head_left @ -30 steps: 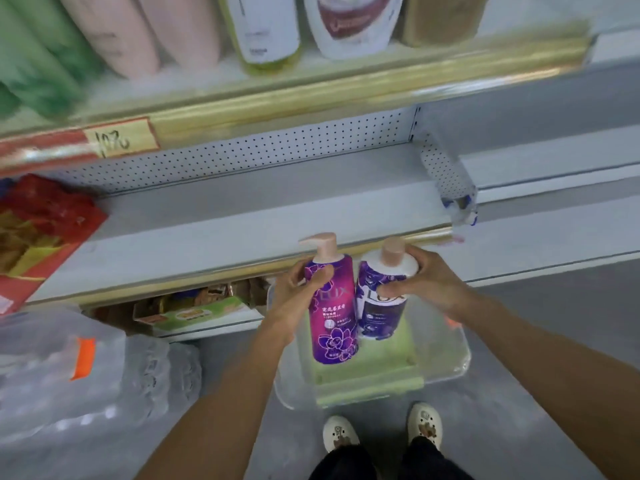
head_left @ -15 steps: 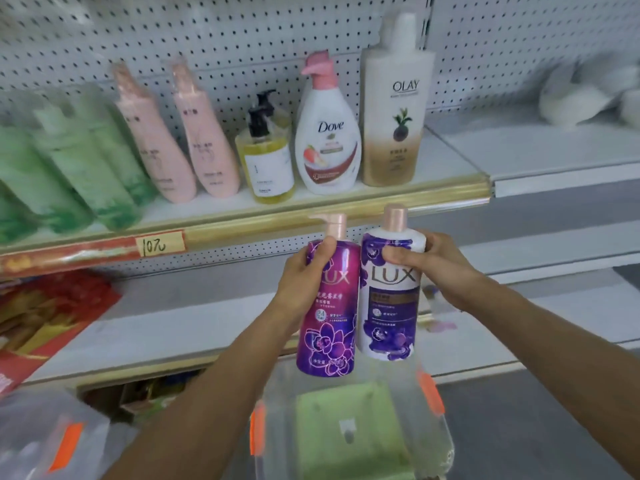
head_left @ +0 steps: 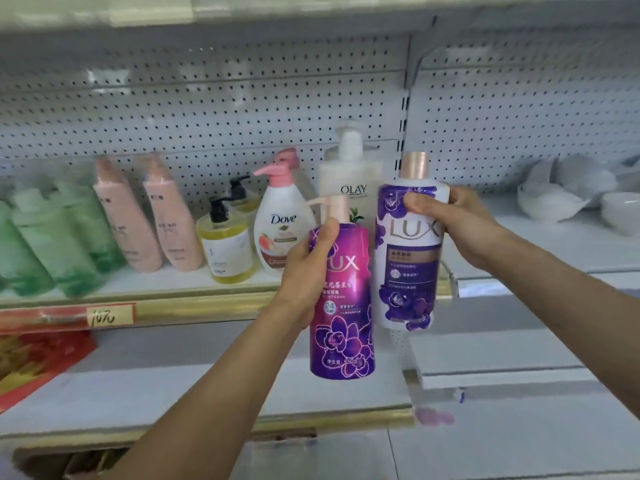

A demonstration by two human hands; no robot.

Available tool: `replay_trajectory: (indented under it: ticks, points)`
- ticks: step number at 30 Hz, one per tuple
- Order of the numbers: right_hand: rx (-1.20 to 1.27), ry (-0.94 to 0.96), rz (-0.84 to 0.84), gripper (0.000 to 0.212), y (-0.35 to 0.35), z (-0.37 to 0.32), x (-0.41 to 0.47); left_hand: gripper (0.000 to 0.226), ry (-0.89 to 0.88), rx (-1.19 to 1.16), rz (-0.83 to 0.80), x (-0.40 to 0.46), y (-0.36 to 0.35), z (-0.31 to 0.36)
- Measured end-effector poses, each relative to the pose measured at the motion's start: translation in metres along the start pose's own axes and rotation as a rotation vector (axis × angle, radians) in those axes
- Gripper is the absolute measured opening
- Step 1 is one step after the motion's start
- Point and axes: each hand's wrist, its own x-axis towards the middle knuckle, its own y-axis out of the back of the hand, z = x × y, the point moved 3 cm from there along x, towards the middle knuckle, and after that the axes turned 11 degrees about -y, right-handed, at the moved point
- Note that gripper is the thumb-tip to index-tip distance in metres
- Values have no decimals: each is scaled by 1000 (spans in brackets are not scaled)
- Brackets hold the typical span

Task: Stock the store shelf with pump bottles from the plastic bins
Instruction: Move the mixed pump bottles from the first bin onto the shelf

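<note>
Fingers [head_left: 420, 202] around two Lux bottles [head_left: 341, 303]

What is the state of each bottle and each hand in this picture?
Purple LUX pump bottle: upright, lifted, gripped by left hand.
White-and-purple LUX pump bottle: upright, lifted, gripped by right hand.
White Dove pump bottle: standing on shelf.
White OLAY pump bottle: standing on shelf.
</note>
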Motion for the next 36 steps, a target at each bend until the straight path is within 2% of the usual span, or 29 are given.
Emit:
replay_trajectory:
  ticks: [5, 14, 19, 22, 23, 25, 30, 36]
  points:
    - [-24, 59, -16, 37, 32, -21, 40, 57, -7, -27, 56, 14, -23, 3]
    - [-69, 10, -57, 65, 43, -6, 90, 51, -67, 44, 124, 23, -35, 6]
    - [-27, -47, -65, 52, 49, 5, 104, 50, -83, 35, 142, 22, -36, 9]
    - [-68, -81, -73, 72, 48, 14, 103, 54, -95, 18, 135, 22, -35, 9]
    - [-101, -92, -74, 72, 45, 20, 98, 54, -101, 14, 135, 21, -34, 9]
    - [-169, -97, -50, 67, 35, 42, 85, 52, -109, 14, 137, 22, -34, 8]
    - [-198, -133, 120, 78, 23, 83, 71, 45, -104, 44, 134, 23, -34, 7]
    - [-281, -134, 131, 77, 35, 89, 105, 48, -107, 59, 157, 26, -37, 6]
